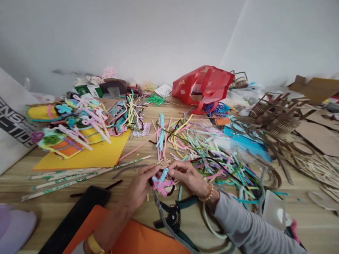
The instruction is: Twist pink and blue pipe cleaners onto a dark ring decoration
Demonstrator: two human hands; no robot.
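Note:
Between my two hands is a small pink and light-blue pipe-cleaner figure point(162, 186), with a dark brown loop at its right side. My left hand point(141, 183) is closed on its left part, fingertips pinching. From the other side, my right hand point(186, 178) pinches near the tip of the light-blue pipe cleaner point(164, 173). Several thin wooden sticks point(164, 162) show just behind the fingertips. Below the hands lie dark-handled pliers point(173, 215) with a coiled spring, and a grey pipe cleaner point(162, 215) runs across them.
A heap of coloured pipe cleaners point(225, 162) spreads at the right. Finished pipe-cleaner flowers point(90, 121) rest on yellow sheets point(111, 155) at the left. A red bag point(185, 84) stands at the back, brown woven baskets point(278, 113) at the right. Orange sheet point(143, 238) and black phone-like slab point(79, 215) lie in front.

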